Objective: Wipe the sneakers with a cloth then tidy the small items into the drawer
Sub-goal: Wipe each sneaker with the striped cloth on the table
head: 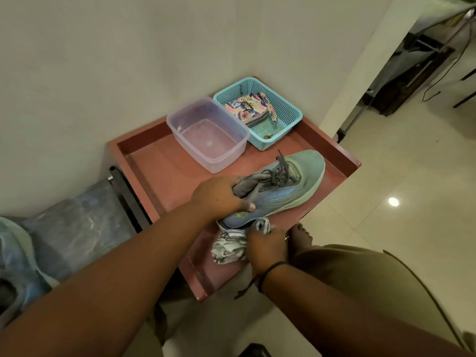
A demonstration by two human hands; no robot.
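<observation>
A blue-green sneaker [288,186] with grey laces lies on its side on the red tray-like tabletop [159,171], toe pointing to the far right. My left hand [221,195] grips it at the collar, fingers inside the opening and thumb on the side. My right hand [266,247] holds a crumpled grey-and-white cloth [228,247] against the heel end of the sneaker. A second sneaker [18,266] sits blurred at the far left edge of the view.
A clear plastic box [208,132] and a teal mesh basket [260,112] holding a patterned pouch [247,106] stand at the back of the tabletop against the wall. My bare foot [301,237] is on the tiled floor to the right.
</observation>
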